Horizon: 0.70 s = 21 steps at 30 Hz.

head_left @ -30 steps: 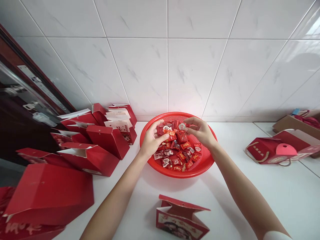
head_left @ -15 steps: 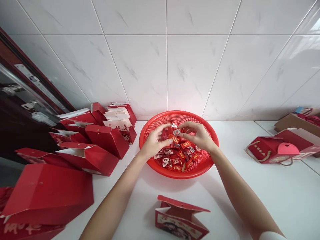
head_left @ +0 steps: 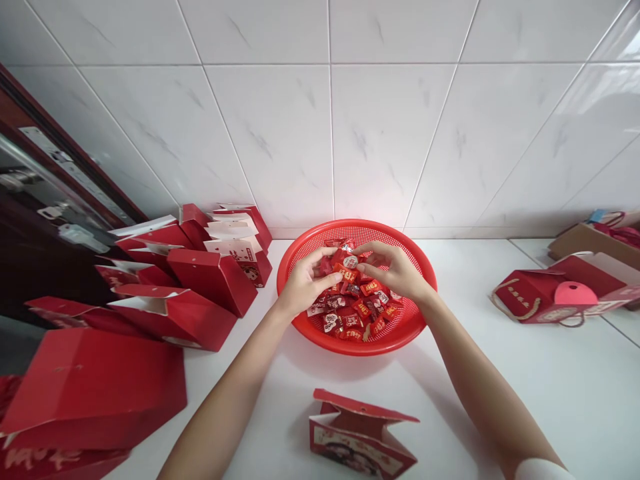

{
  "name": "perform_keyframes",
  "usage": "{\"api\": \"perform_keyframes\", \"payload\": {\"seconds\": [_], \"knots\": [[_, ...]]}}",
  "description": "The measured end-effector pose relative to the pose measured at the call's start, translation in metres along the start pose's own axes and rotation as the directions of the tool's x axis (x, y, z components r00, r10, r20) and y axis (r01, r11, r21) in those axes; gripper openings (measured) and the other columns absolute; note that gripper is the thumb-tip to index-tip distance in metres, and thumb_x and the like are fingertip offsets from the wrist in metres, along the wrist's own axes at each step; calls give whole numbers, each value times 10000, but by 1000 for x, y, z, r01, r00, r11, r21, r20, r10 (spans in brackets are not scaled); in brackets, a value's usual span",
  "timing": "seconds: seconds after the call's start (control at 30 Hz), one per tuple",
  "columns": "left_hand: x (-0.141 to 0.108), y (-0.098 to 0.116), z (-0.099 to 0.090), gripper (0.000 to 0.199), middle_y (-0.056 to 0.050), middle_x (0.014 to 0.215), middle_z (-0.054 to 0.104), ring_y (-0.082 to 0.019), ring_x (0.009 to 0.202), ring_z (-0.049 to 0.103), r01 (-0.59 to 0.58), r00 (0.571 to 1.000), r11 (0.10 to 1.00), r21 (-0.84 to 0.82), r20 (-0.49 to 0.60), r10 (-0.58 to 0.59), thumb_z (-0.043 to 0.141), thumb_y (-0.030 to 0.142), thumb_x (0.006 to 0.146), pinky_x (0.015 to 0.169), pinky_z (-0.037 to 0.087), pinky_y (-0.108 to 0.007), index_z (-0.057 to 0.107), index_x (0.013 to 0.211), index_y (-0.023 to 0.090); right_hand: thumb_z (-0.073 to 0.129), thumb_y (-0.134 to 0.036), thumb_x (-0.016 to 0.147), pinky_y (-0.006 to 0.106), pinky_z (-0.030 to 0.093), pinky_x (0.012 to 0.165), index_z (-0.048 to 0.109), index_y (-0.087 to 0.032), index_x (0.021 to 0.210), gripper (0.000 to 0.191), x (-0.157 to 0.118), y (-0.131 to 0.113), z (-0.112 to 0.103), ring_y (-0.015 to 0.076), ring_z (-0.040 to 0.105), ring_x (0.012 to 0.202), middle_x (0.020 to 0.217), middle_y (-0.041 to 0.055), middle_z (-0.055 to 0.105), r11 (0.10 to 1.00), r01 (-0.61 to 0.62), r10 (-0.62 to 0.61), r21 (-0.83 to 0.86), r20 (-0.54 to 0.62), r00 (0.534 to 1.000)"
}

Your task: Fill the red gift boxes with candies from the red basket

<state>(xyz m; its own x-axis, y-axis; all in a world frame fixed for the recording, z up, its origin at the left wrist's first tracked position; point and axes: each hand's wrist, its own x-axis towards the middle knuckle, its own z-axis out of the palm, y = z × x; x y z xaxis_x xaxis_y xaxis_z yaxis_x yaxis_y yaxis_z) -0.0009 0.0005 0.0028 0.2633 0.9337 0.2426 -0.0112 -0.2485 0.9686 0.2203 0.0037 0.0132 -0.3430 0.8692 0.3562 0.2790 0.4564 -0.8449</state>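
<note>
1. At the left, a cluster of red paper boxes is noted on the white counter; several are seen with their tops open. A larger red box is positioned nearest the camera.

2. The left hand is held inside the near-left part of the basket, with fingers curled about sweets and the thumb set at an orange-red sweet. Whether a firm grip is made cannot be told.

3. The red perforated basket is placed at the centre, near the tiled wall. The wrapped sweets are contained in it, heaped mainly at its middle and left. The step in hand is judged to be the picking-out of sweets.

4. In front of the basket, apart from it, an open printed box is stood. Its contents cannot be made out.

5. The right hand is held over the basket, thumb and forefinger bent towards a round-labelled sweet; a closed pinch cannot be confirmed. Secure closing of the fingertips, then a lift clear of the rim, is judged to be called for.

6. At the right, a corded red box is noted, untouched.
</note>
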Motion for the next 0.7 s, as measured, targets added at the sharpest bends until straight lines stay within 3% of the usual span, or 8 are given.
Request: {"api": "perform_keyframes", "payload": {"seconds": [0.33, 0.43, 0.53, 0.6, 0.7], "knots": [[0, 2, 3, 390, -22, 914, 765, -249, 861, 753, 22, 1000, 998, -52, -12, -23, 875, 277, 704, 812, 633, -386, 734, 1065, 234, 666, -366, 933, 403, 638, 853, 741, -236, 1139, 255, 0, 6, 0, 260, 739, 1030, 1199, 72, 759, 999, 4, -6, 46, 31, 1000], [0, 2, 3, 389, -7, 890, 749, -225, 817, 735, 2, 999, 998, -61, -50, -5, 880, 291, 695, 793, 628, -374, 736, 1052, 235, 647, -391, 953, 408, 648, 827, 699, -252, 1272, 353, 0, 6, 1, 246, 753, 974, 1292, 79, 727, 998, -11, 7, 60, 68, 998], [1, 2, 3, 365, -7, 882, 743, -216, 830, 720, -47, 992, 997, -64, -118, 39, 878, 310, 695, 807, 613, -360, 743, 1023, 225, 641, -448, 969, 407, 650, 790, 625, -267, 1375, 445, 0, 5, 1, 221, 756, 863, 1244, 91, 733, 995, -39, 32, 94, 78, 996], [3, 1, 3, 367, -17, 908, 752, -225, 861, 722, -69, 983, 995, -71, -174, 56, 882, 322, 686, 816, 606, -360, 742, 1009, 219, 637, -493, 972, 401, 645, 767, 610, -256, 1369, 463, 1, 4, 0, 217, 753, 822, 1158, 91, 749, 990, -50, 45, 129, 41, 998], [5, -1, 1, 415, -26, 940, 763, -231, 885, 731, -89, 959, 988, -123, -277, 52, 897, 321, 656, 828, 603, -365, 729, 1020, 213, 653, -524, 950, 387, 635, 758, 629, -237, 1281, 439, 3, 5, -2, 208, 747, 803, 1137, 92, 749, 986, -56, 76, 160, -126, 989]]}}
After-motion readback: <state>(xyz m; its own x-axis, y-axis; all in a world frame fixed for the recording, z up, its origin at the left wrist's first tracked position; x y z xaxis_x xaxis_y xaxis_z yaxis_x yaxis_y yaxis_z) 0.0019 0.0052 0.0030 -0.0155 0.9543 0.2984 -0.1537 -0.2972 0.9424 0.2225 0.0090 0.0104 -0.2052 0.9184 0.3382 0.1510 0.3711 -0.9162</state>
